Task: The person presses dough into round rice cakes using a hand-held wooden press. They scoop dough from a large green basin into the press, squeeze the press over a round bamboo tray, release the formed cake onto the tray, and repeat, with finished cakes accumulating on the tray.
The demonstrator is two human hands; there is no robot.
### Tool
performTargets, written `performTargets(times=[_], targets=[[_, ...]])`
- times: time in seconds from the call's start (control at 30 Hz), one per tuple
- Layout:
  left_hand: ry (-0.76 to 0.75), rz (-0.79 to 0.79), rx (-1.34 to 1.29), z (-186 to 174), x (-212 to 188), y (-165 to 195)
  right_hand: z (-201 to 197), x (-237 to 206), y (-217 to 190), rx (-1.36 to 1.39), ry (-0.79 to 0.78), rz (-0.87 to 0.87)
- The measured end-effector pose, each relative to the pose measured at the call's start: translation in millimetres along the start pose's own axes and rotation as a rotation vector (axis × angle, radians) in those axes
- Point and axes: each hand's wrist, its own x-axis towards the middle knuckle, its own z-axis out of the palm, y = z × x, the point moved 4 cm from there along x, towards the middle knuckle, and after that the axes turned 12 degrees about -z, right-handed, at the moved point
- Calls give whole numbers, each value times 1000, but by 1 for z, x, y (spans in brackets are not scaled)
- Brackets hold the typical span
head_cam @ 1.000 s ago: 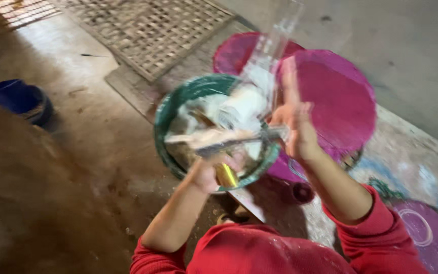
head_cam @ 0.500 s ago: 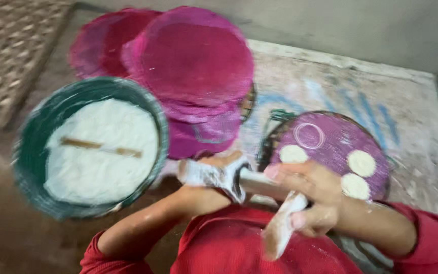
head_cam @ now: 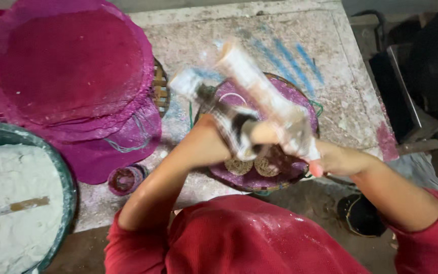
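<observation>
The right hand has its fingers curled tight around the lower end of a pale, flour-dusted tube, which slants up and to the left from the grip; the tube is blurred, so its surface detail cannot be read. The left hand is wrapped around a second, darker tool with a white tip, also blurred, and the two tools cross just above the hands. Exactly how the left fingers lie cannot be told, since the tools cover them.

Both hands hang over a round woven tray lined in purple, and they hide much of its middle. Two small round discs show on the tray just below the hands. The tray sits on a stained, pale slab with blue streaks.

To the left on the slab lies a stack of large magenta round sheets, well apart from the hands. Near the slab's front edge, between stack and tray, stands a small round purple cup. At the far left a green basin holds white powder with a stick lying in it. The red sleeves and chest fill the bottom of the view, dusted with white
</observation>
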Motion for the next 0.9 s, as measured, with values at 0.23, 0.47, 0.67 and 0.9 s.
performTargets(times=[0.23,0.47,0.67,0.9], targets=[[246,-426,-150,-39,132,-115,-42,-88,67,9,514,11],[424,-165,-719,-8,114,-191,-26,-100,74,142,646,-244],[745,-195,-386,34,8,-179,4,-70,71,207,636,-221],[806,121,667,41,-23,-159,20,-54,77,280,670,-253]])
